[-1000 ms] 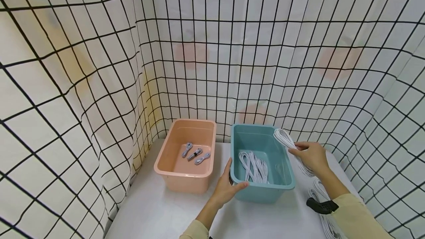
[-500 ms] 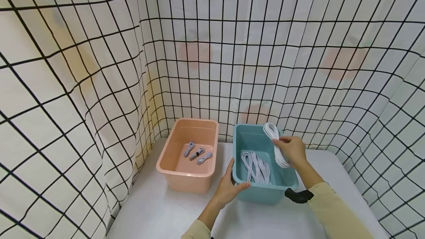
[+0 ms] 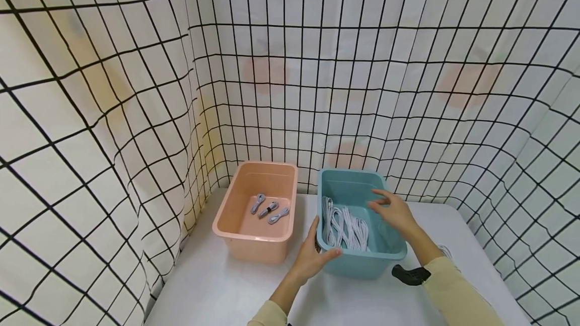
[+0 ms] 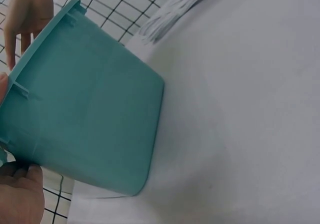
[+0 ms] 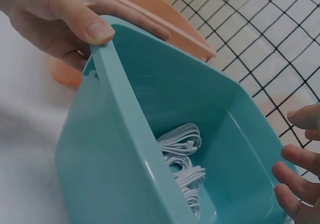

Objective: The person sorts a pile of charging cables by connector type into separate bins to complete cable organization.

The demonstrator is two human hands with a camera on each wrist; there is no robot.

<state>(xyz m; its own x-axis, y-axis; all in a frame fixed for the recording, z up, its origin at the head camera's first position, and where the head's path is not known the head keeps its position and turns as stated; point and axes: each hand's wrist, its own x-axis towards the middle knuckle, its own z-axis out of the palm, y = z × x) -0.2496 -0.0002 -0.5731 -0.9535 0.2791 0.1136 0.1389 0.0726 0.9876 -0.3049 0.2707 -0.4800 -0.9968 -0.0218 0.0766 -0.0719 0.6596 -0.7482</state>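
My left hand (image 3: 307,259) grips the near left corner of a teal plastic bin (image 3: 358,267); in the right wrist view its thumb (image 5: 100,32) lies on the rim and the fingers go along the outside. Over the bin's right side hovers my right hand (image 3: 395,214), holding nothing, its fingers spread and slightly bent. Inside the bin several white cable bundles (image 3: 348,229) lie side by side against the left wall. The right wrist view shows them as looped cables (image 5: 181,140) with a small connector.
A peach bin (image 3: 254,251) stands left of the teal one, with 3 small grey cable bundles (image 3: 269,210) on its floor. More white cable (image 4: 177,8) lies on the white table right of the teal bin. Black wire grid (image 3: 312,89) and white sheeting surround the table.
My right hand carried a white cable bundle from the right over the teal bin and let it go; it lies at the left wall beside the others. My left hand stayed on the rim.
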